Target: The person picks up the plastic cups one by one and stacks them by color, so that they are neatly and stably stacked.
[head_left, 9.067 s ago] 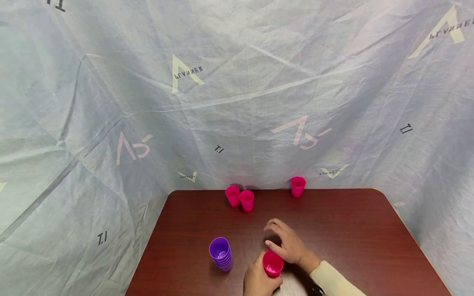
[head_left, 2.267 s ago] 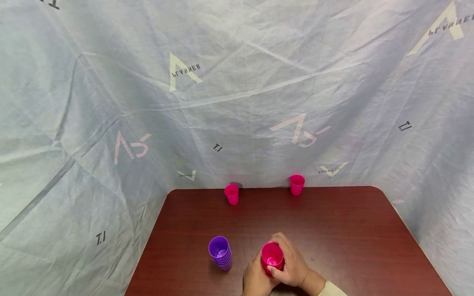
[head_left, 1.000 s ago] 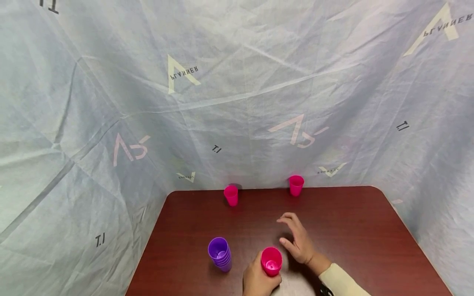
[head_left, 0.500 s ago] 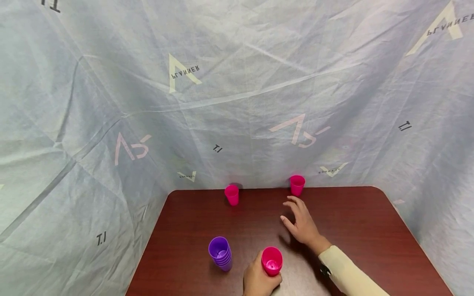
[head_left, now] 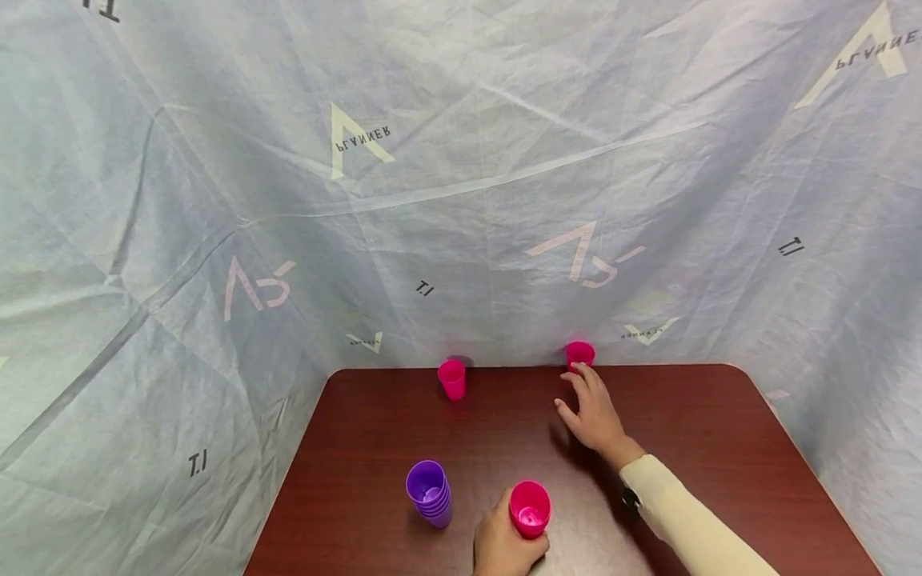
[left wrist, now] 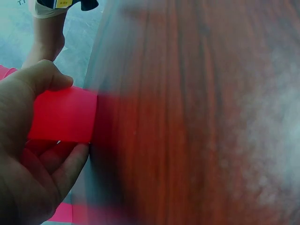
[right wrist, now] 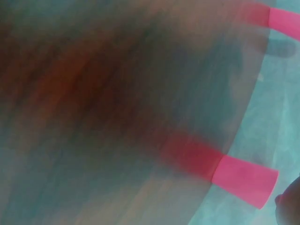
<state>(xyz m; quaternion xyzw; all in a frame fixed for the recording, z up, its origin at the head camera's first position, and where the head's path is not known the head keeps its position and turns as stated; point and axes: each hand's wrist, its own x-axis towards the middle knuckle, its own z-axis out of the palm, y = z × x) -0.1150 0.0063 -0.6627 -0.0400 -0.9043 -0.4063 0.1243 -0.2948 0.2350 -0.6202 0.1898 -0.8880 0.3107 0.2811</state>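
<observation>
My left hand (head_left: 507,538) grips a pink cup (head_left: 529,508) upright near the table's front; in the left wrist view, thumb and fingers wrap the cup's wall (left wrist: 65,115), its base at the tabletop. Reaching toward the back, my right hand (head_left: 594,412) has its fingers spread and holds nothing. Its fingertips overlap the front of the far right pink cup (head_left: 580,354) in the head view. The right wrist view shows one fingertip (right wrist: 290,206) just off that cup's rim, with the cup (right wrist: 246,180) standing upright; most of the hand is outside that view.
Another pink cup (head_left: 452,380) stands at the back left. A nested stack of several purple cups (head_left: 430,494) is left of my left hand. The brown table (head_left: 684,448) ends at a grey cloth wall (head_left: 461,264).
One of two back-left pink cups left its place earlier, and my right hand was at the held cup. Since then my right hand has moved forward to the far right cup. The left keeps its grip.
</observation>
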